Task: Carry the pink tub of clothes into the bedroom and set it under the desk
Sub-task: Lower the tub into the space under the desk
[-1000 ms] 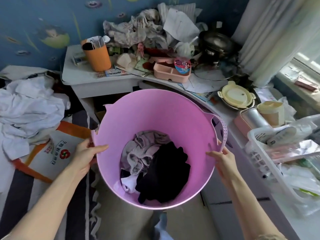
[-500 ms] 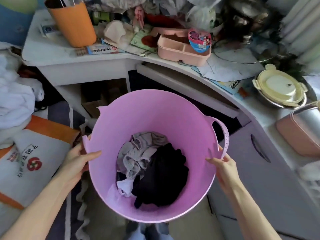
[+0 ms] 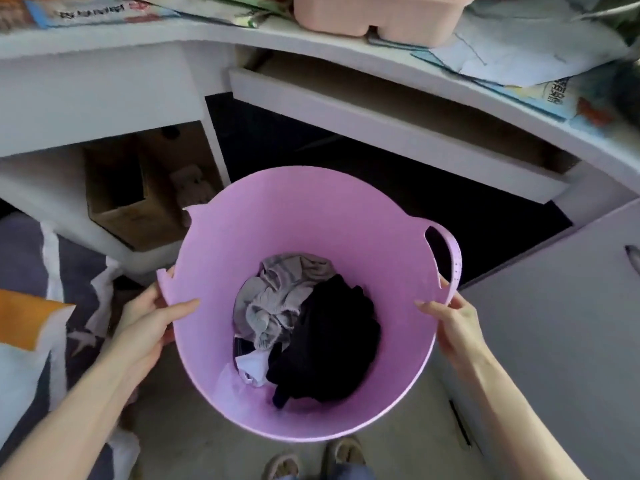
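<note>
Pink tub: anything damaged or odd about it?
Yes. The pink tub has a loop handle only on its right side; the left rim shows just stubs, as if that handle is missing.

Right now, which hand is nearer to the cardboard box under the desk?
Left. The left hand grips the pink tub's rim just below and right of the cardboard box; the right hand grips the opposite rim, across the tub.

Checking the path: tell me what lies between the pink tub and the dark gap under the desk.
Nothing: in the head view the pink tub, held by both hands, has its far rim directly before the dark opening.
</note>
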